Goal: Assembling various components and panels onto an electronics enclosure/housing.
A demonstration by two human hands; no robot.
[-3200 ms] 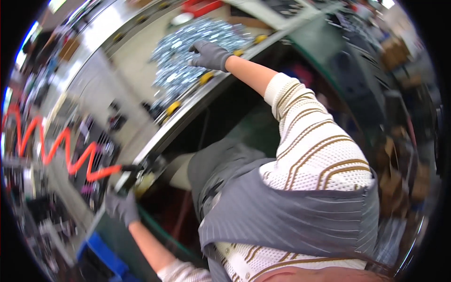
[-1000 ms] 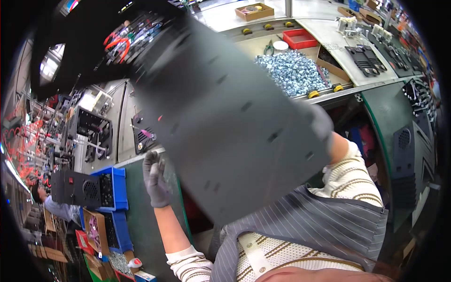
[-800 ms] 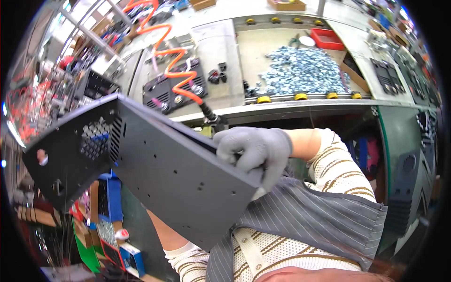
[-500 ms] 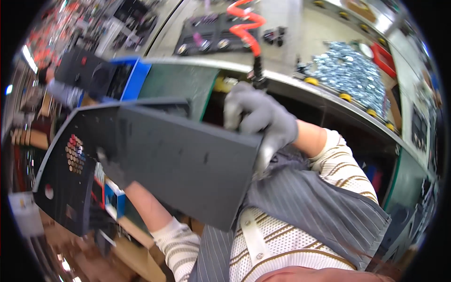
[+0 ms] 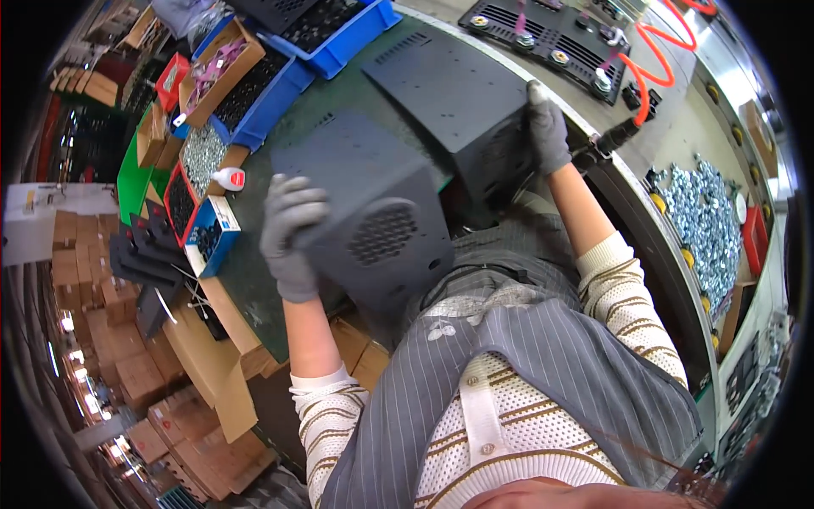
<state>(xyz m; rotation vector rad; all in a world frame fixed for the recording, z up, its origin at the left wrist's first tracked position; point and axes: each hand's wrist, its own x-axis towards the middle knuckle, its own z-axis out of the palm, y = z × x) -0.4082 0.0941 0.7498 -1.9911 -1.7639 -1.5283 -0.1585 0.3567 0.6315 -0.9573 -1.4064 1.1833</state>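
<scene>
A dark grey bent-panel casing with a round perforated grille [image 5: 386, 231] is tilted and slightly blurred before my body. My left hand [image 5: 294, 229], in a grey glove, grips its left edge, fingers bent over the side. Beside it, farther right, a second dark grey casing [image 5: 454, 89] rests on the green bench top [image 5: 254, 293], with small slots and holes in its upper face. My right hand [image 5: 549, 131], also gloved, clasps the right edge of that second casing. The undersides of both casings are hidden.
Blue bins [image 5: 352, 38] of black parts stand at the back left. Nearby are a small white bottle [image 5: 229, 178], a blue-and-white box [image 5: 212, 237] and a red tray [image 5: 180, 204]. Right, an orange coiled hose [image 5: 653, 72] hangs near a slotted panel [image 5: 551, 51] and heaped shiny metal pieces [image 5: 704, 225].
The large casing has swung away from across my body, and two casings now show side by side. My hands have moved apart, to their outer edges. My view has turned.
</scene>
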